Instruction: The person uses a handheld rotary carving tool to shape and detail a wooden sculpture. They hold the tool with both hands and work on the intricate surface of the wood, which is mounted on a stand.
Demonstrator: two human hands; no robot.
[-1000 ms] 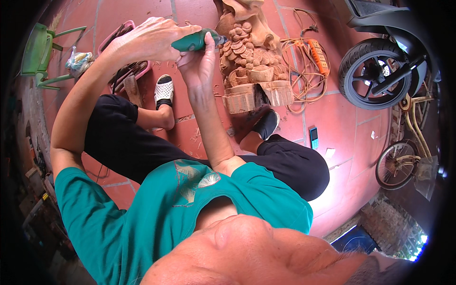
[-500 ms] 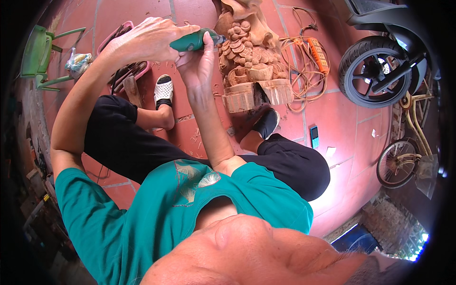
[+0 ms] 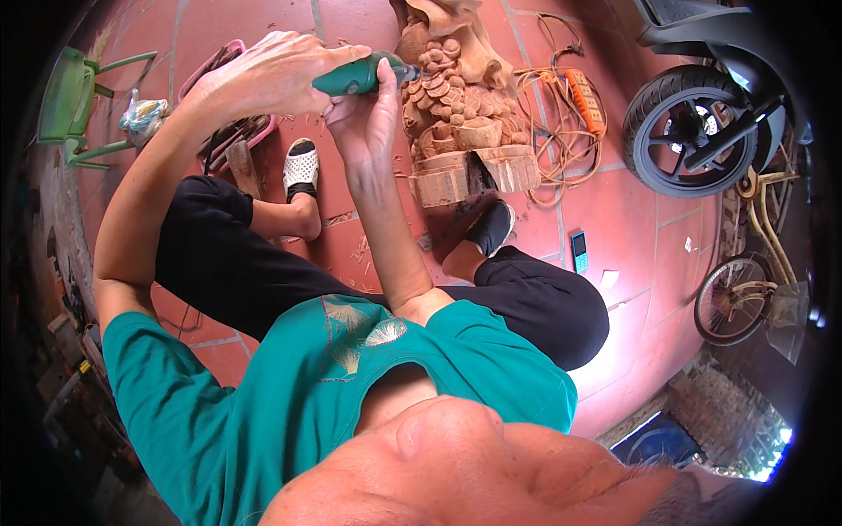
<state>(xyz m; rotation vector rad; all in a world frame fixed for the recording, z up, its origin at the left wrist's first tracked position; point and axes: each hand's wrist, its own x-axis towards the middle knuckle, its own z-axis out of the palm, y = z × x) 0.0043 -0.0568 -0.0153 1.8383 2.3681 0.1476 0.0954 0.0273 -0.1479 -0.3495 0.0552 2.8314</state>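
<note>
Two hands [image 3: 263, 74] [image 3: 364, 118] on one green rotary tool [image 3: 355, 77], one wooden carving [image 3: 460, 114].

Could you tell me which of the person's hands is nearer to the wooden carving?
The right hand is nearer: it grips the front of the green rotary tool just beside the wooden carving. The left hand holds the tool's rear, farther from it.

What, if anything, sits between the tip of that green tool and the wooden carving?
Nothing visible does. Both hands, the left hand and the right hand, grip the green tool, and its tip meets the wooden carving directly.
</note>
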